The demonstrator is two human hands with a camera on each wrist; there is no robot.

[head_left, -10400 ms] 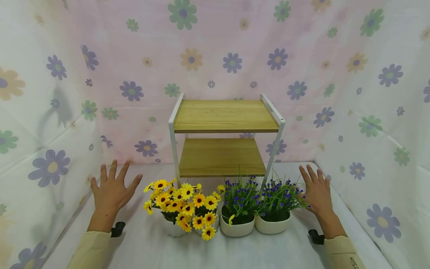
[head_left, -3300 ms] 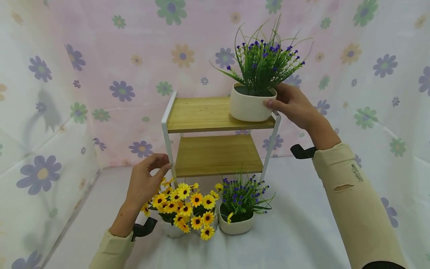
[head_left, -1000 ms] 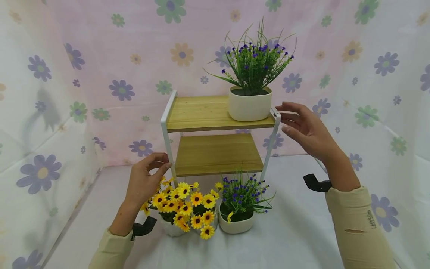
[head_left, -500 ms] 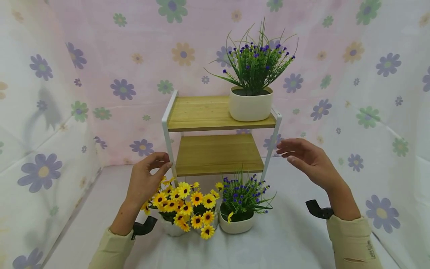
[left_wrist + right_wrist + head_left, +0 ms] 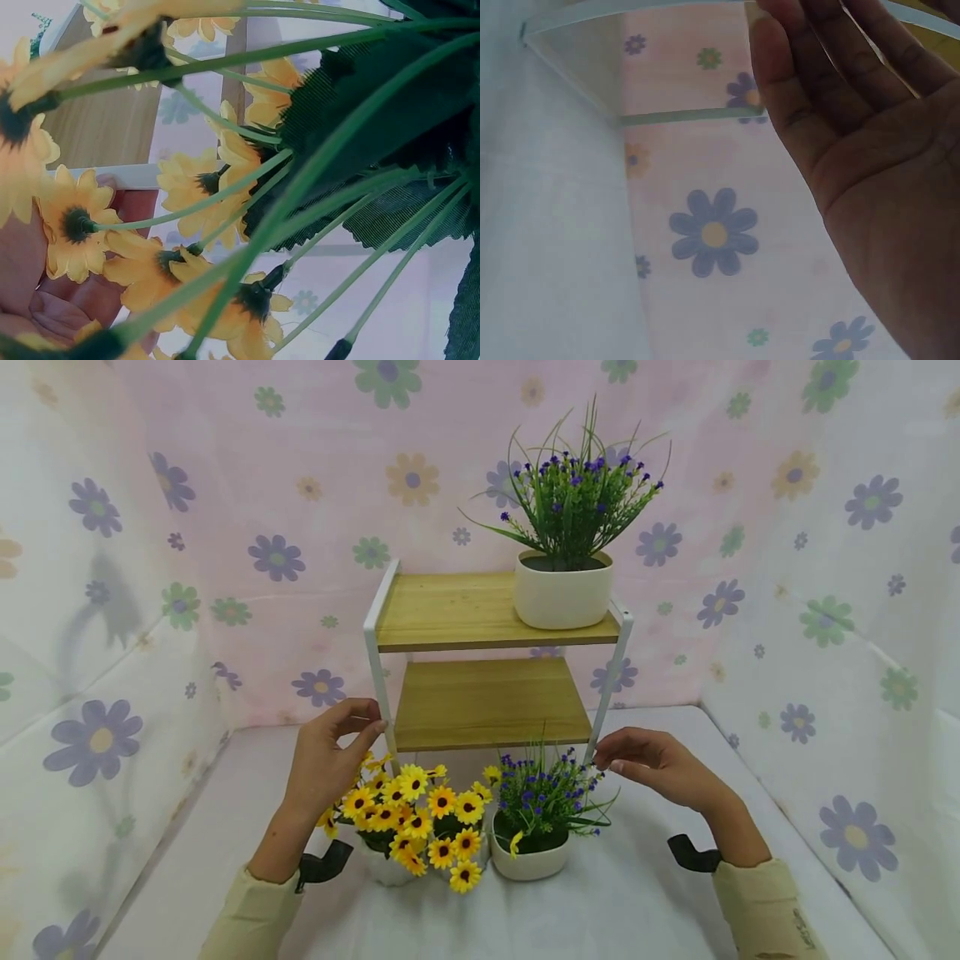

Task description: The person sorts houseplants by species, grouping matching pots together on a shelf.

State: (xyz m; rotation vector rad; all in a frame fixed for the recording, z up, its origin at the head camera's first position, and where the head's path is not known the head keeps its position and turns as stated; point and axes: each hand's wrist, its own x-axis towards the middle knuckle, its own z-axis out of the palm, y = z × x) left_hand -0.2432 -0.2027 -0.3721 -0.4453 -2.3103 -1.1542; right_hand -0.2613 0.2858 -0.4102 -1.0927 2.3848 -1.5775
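Observation:
A two-tier shelf (image 5: 491, 702) with wooden boards and white legs stands at the middle. My left hand (image 5: 322, 764) pinches its left front leg, thumb in front and fingers curled beside it. On the top board's right side sits a white oval pot (image 5: 564, 597) with purple flowers and grass. My right hand (image 5: 663, 768) is by the lower right leg, fingers loosely bent; contact with the leg cannot be told. A second purple-flower pot (image 5: 531, 862) stands in front of the shelf. Beside it are yellow flowers (image 5: 412, 781) in white pots, whose blooms partly cover the left wrist view.
A white cloth (image 5: 600, 910) covers the table. Flower-patterned fabric (image 5: 465, 460) hangs at the back and both sides. Each wrist carries a black camera mount, as at the right wrist (image 5: 693, 856).
Earlier, my right hand set a purple-flower pot on the top board and let go. It has since moved down to the lower right leg. My left hand stays at the left leg.

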